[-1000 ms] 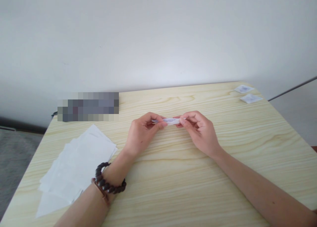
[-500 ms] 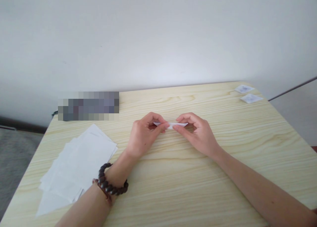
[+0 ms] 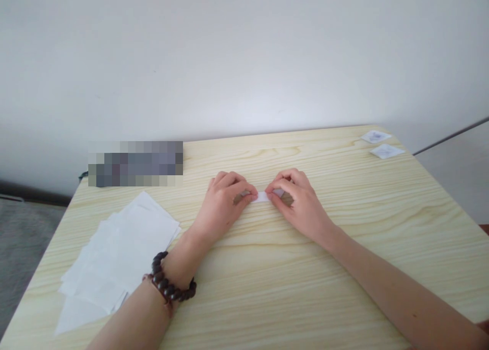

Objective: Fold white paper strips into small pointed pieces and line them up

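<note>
A small folded strip of white paper (image 3: 262, 196) is held over the middle of the wooden table, between my two hands. My left hand (image 3: 225, 199) pinches it on the left with thumb and fingertips; a dark bead bracelet (image 3: 171, 284) is on that wrist. My right hand (image 3: 300, 202) pinches it on the right. The fingertips of both hands are close together, with a short piece of the paper showing between them. Both ends of the strip are partly hidden behind the fingers.
A fanned stack of white paper sheets (image 3: 122, 253) lies left of my left forearm. Two folded paper diamonds (image 3: 376, 136) rest at the table's far right corner. A blurred-out dark object (image 3: 139, 164) is at the back left, near the wall (image 3: 244, 59).
My index fingers have come forward and down onto the strip, each now pinching against the thumb. The strip shows less of its length.
</note>
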Demonstrator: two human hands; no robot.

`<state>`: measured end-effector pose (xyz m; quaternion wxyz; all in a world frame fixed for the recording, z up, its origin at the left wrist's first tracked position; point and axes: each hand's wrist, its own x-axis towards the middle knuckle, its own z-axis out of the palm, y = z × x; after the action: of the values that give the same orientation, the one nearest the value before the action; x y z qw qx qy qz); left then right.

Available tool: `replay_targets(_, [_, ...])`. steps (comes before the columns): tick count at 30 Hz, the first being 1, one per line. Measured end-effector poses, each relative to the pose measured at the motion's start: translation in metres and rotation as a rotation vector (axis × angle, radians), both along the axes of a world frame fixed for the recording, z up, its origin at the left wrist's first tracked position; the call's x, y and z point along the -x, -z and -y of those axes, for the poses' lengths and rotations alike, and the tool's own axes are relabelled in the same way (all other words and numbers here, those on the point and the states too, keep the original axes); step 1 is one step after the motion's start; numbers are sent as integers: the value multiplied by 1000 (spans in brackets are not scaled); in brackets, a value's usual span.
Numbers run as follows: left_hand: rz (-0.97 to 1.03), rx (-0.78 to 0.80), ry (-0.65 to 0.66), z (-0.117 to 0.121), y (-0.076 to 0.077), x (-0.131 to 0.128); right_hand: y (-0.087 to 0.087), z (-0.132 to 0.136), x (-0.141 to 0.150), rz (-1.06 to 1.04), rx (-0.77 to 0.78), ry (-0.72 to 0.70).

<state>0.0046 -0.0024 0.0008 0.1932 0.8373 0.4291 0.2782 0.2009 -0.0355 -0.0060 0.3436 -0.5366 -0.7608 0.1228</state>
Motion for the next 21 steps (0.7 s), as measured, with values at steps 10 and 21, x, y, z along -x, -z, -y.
replay_targets(10, [-284, -444, 201, 18, -7, 0, 0, 5, -2, 193, -73, -109])
replay_targets(21, [-377, -465, 30, 48, -2, -8, 4, 28, -13, 391, -261, -179])
